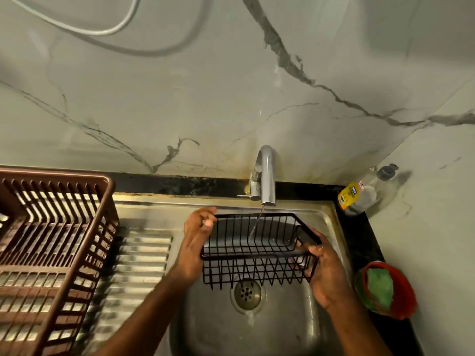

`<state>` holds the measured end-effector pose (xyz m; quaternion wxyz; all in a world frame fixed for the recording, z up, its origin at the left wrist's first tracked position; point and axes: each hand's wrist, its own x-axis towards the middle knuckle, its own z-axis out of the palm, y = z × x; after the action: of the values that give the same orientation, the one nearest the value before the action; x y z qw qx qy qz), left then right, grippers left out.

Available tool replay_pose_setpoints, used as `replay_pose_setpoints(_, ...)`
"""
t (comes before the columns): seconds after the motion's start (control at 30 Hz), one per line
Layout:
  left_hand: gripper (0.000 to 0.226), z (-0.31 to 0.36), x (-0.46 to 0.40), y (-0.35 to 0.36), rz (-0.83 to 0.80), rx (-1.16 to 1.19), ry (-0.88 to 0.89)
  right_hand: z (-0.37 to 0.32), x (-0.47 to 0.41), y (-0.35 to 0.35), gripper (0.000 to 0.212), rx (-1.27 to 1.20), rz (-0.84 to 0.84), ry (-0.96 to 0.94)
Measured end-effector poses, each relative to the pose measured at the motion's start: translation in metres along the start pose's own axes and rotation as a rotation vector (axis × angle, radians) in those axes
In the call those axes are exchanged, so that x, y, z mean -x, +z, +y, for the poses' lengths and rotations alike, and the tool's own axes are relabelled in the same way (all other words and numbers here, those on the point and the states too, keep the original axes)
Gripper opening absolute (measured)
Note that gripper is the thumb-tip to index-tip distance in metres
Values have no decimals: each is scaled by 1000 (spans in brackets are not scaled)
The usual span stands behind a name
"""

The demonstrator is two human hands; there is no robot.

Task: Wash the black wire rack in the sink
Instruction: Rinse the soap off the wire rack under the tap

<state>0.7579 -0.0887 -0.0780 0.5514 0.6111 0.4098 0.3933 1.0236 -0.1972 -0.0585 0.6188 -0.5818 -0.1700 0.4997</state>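
The black wire rack (253,249) hangs in the air over the steel sink (213,327), above the round drain (247,294). My left hand (196,237) grips its left end, thumb over the top rim. My right hand (325,274) holds its right end, fingers curled round the wires. A thin stream of water runs from the chrome tap (266,176) into the rack's middle.
A brown plastic dish drainer (48,242) stands on the ribbed draining board (138,265) at the left. A clear soap bottle (359,195) sits at the back right corner. A red bowl (403,289) with a green scrub pad (380,286) rests on the black counter at the right.
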Motion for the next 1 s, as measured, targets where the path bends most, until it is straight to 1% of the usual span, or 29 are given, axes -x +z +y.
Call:
replay_pose_setpoints(0.07, 62, -3, 6, 5, 53, 240, -271, 9, 7, -2, 55, 13, 27, -139)
replay_pose_setpoints(0.1, 68, -2, 8, 7, 78, 360, -396, 12, 9, -4, 60, 25, 21, -199)
replay_pose_setpoints(0.13, 66, 3, 9, 9, 74, 447, -514, 13, 12, -7, 64, 40, 17, -243)
replay_pose_setpoints(0.2, 58, 8, 10, 7, -7, 483, -735, 10, 17, -11, 72, 45, -20, -287)
replay_pose_setpoints(0.27, 53, 9, 11, 3, -72, 452, -867, 2, 20, -10, 72, 54, -107, -267)
replay_pose_setpoints(0.3, 49, 7, 10, 2, -60, 442, -894, 0, 19, -9, 74, 82, -137, -255)
replay_pose_setpoints(0.37, 37, 4, 8, 6, 63, 430, -877, -3, 16, -8, 87, 204, -163, -292)
replay_pose_setpoints(0.4, 33, 2, 7, 10, 131, 438, -844, -3, 14, -8, 91, 307, -133, -340)
replay_pose_setpoints(0.43, 32, 1, 8, 15, 191, 444, -803, -2, 11, -9, 90, 465, -64, -417)
replay_pose_setpoints(0.47, 34, 1, 8, 19, 240, 445, -746, 0, 7, -9, 88, 695, 37, -523)
replay_pose_setpoints(0.5, 37, 0, 9, 23, 281, 428, -680, 2, 4, -9, 85, 980, 148, -649)
replay_pose_setpoints(0.53, 37, -1, 9, 26, 324, 411, -615, 7, 3, -6, 81, 1241, 244, -731)
replay_pose_setpoints(0.57, 36, 0, 8, 28, 365, 398, -550, 15, 4, -2, 76, 1431, 288, -760)
replay_pose_setpoints(0.6, 35, 3, 8, 32, 392, 387, -487, 23, 6, 6, 73, 1567, 249, -743)
replay_pose_setpoints(0.63, 40, 6, 7, 35, 406, 384, -438, 32, 8, 14, 72, 1677, 164, -687)
replay_pose_setpoints(0.67, 47, 8, 7, 38, 415, 393, -394, 41, 9, 23, 76, 1745, 87, -604)
replay_pose_setpoints(0.7, 51, 10, 7, 41, 421, 404, -355, 50, 8, 29, 81, 1771, 47, -498)
replay_pose_setpoints(0.77, 56, 11, 7, 42, 404, 374, -258, 57, 4, 44, 91, 1753, 74, -314)
replay_pose_setpoints(0.8, 60, 8, 6, 40, 377, 356, -202, 58, 2, 53, 93, 1740, 91, -262)
replay_pose_setpoints(0.87, 69, -3, -1, 36, 320, 328, -125, 59, 6, 75, 92, 1741, 74, -200)
replay_pose_setpoints(0.9, 74, -9, -5, 36, 294, 306, -132, 62, 9, 87, 91, 1745, 50, -191)
replay_pose_setpoints(0.93, 75, -14, -9, 35, 272, 290, -154, 65, 14, 98, 89, 1738, 21, -208)
replay_pose_setpoints(1.0, 74, -18, -11, 36, 305, 230, -155, 75, 23, 116, 82, 1716, -87, -255)
